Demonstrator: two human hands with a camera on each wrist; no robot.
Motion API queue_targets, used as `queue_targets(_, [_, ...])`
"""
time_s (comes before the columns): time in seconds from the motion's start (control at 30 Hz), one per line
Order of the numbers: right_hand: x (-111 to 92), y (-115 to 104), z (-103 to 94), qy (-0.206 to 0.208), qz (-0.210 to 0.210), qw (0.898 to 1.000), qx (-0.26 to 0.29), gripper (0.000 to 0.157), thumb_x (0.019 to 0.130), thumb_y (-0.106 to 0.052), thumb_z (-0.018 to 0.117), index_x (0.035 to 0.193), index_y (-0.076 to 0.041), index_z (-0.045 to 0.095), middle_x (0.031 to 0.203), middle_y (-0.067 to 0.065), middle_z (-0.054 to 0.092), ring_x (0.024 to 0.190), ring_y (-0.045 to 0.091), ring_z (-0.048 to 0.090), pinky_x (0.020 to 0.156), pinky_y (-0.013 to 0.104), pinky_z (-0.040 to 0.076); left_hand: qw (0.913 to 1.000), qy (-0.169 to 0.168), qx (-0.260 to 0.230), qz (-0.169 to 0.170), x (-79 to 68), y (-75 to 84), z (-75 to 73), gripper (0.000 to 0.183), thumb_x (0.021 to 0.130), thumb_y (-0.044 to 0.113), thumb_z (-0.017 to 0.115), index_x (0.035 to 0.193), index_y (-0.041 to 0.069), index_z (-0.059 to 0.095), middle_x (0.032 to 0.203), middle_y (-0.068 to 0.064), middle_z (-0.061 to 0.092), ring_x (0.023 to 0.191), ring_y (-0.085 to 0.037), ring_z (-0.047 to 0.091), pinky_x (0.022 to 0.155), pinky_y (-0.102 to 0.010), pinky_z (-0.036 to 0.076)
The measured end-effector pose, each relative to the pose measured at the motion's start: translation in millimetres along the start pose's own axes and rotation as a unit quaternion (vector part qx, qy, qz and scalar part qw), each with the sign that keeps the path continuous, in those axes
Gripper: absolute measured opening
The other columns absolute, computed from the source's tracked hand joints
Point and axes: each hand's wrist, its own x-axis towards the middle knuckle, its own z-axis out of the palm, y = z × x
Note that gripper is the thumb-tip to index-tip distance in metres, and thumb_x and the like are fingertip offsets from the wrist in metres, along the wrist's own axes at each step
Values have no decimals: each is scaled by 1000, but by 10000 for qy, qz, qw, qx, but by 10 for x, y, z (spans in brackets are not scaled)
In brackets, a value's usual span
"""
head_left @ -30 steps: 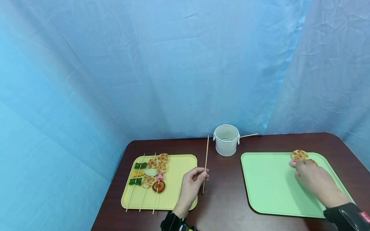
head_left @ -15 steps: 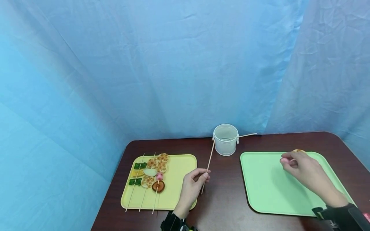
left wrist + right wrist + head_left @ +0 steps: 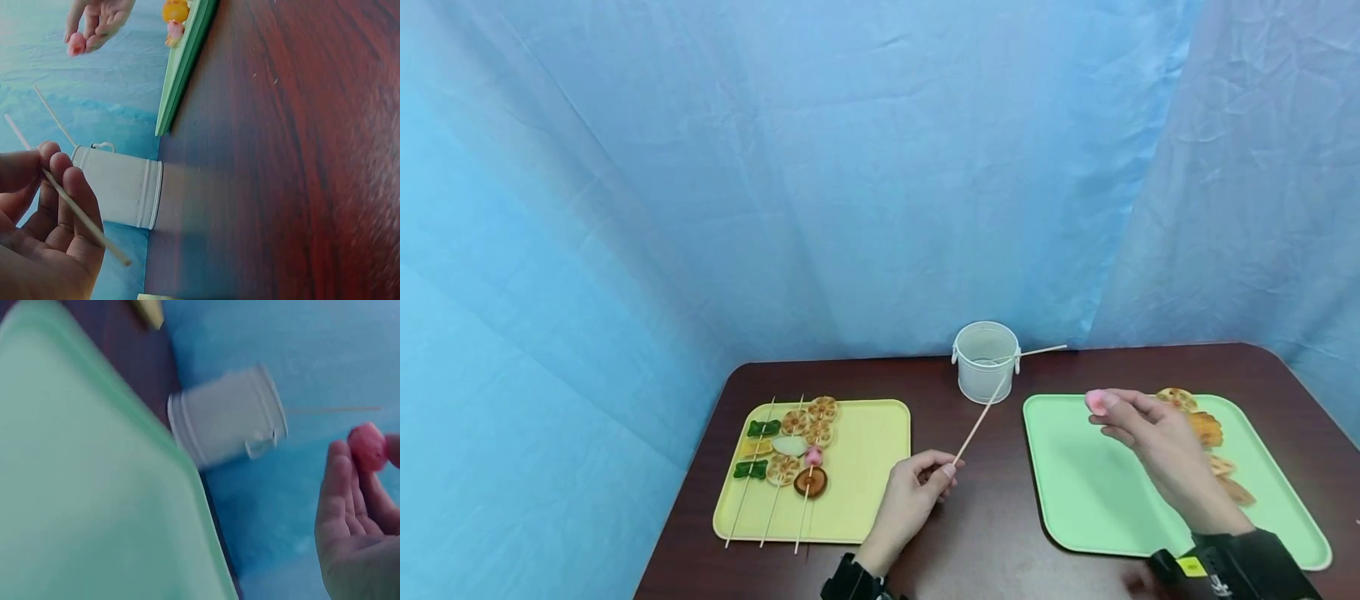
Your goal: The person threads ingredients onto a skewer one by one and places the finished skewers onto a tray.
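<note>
My left hand [image 3: 917, 496] pinches a thin wooden skewer [image 3: 976, 433] between thumb and fingers, its upper end slanting up and right across the white bucket in the head view. The lower end of the skewer [image 3: 94, 228] sticks out past the fingers in the left wrist view. Above the green tray [image 3: 1097, 500], my right hand [image 3: 1172, 454] holds a small round pink food piece [image 3: 1099, 402] at its fingertips. That pink piece [image 3: 367, 447] looks lumpy in the right wrist view. A gap separates the skewer from the pink piece.
On the yellow tray [image 3: 868, 475] at left lie three loaded skewers with lotus root slices, green pieces and a mushroom [image 3: 810, 482]. The white bucket [image 3: 985, 379] stands at the back, a skewer [image 3: 1045, 351] leaning out. Lotus root [image 3: 1176, 399] and other pieces line the green tray's right side.
My right hand has lifted the pink piece from the green tray's far right and carried it left. The skewer in my left hand has tilted from near upright toward the right.
</note>
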Motion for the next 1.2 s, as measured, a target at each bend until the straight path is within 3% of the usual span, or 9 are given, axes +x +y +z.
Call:
queue_targets(0.07, [15,12,39,-142,105,9950,978,27,99,-19,54,119,-3,63,108,1,68,97,13,65,81,24,53,9999,-120,-8,-42,-12,0,15,21,94,13,60,100,-4,71,76,-23,64,58,-12,55,50,-34,52])
queue_targets(0.13, [29,21,79,-271,171,9867,1593,24,100,-17,51,117,-6,64,108,1,67,98,13,65,82,24,52,9998,-174,62,16,-24,-5,31,21,93,13,61,100,-4,71,75,-23,63,56,-15,54,47,-31,50])
queue_targets(0.3, [47,28,191,-482,264,9737,2212,25,102,-17,46,118,-9,64,105,3,67,98,14,65,82,24,52,9989,-209,319,260,-49,-7,53,20,93,11,60,98,-3,72,73,-21,63,57,-34,55,46,-19,45])
queue_targets(0.4, [62,21,249,-563,305,9667,2479,25,103,-17,46,116,-9,65,104,5,68,97,15,65,82,26,52,9985,-253,362,309,-59,-6,60,19,93,10,59,99,-3,72,73,-21,62,58,-38,54,47,-16,42])
queue_targets(0.77, [107,22,402,-725,598,9556,2795,22,102,-15,47,106,-8,66,100,3,68,99,16,66,85,26,51,9984,-339,360,278,-77,-29,84,17,93,8,59,98,-1,72,73,-21,62,54,-30,54,45,-15,42])
queue_targets(1.2, [113,39,506,-709,503,9572,2761,17,101,-13,50,108,-4,62,103,6,67,102,17,64,92,31,47,9984,-412,376,5,-88,-33,116,17,92,6,58,98,-1,72,72,-20,62,53,-23,54,45,-18,45])
